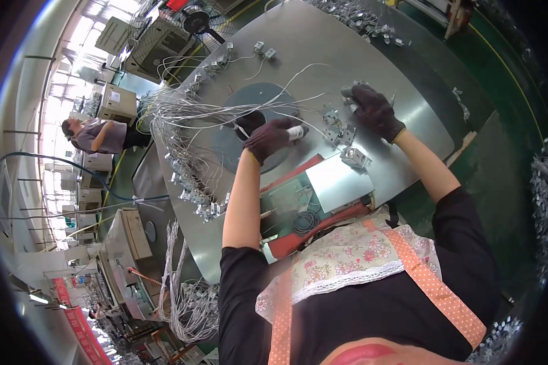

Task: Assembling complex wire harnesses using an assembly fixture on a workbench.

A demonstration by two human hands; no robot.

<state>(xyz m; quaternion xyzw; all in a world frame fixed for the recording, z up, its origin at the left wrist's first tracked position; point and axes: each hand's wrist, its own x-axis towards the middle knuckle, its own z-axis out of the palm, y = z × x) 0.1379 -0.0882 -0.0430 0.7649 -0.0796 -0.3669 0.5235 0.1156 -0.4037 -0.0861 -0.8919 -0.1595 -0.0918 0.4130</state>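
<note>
We have two gloved hands over one steel counter (402, 67). Our left hand (269, 140) is at the middle of the frame, above one round grey-blue disc (225, 143), its fingers curled; one white band or piece shows at its tip, and we cannot tell whether this grip is grasping anything. Our right hand (376, 112) is right of it, upper centre-right, fingers bent beside a small grey shape; we cannot tell whether that grip is clenched or grasping.

Between and below the hands, we count about four metal fittings (354, 158), the lowest standing apart just above one bright plate (341, 182). Three more lie near the counter's upper left part, and a row too crowded to count runs down its left side. One bundle of white cables (189, 112) stretches from left of centre across the disc. Below centre, one coil (306, 223) sits left of the plate.

We see one fan (196, 21) at upper left and one standing person (106, 137) at left.
</note>
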